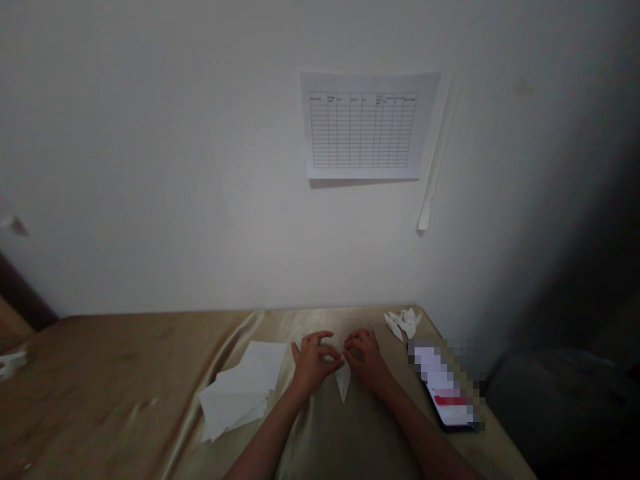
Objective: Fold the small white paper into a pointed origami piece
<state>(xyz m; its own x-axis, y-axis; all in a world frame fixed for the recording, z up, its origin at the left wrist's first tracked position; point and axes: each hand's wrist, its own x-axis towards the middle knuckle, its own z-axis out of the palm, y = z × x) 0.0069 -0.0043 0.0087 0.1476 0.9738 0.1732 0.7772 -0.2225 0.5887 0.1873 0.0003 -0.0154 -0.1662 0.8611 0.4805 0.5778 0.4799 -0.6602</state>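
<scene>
Between my two hands is a small folded piece of white paper, its narrow point toward me. My left hand pinches its upper left edge between thumb and forefinger, the other fingers raised. My right hand pinches the upper right edge, fingers curled in. The paper's top end is partly hidden by my fingertips. To the left of my left hand lies a loose stack of white paper sheets, fanned out unevenly. Beyond my right hand sit several folded white paper pieces in a small heap.
A phone with a lit, blurred-out screen lies at the table's right edge. A shiny gold-brown cloth with creases covers the table. On the wall behind hang a printed table sheet and a narrow white strip.
</scene>
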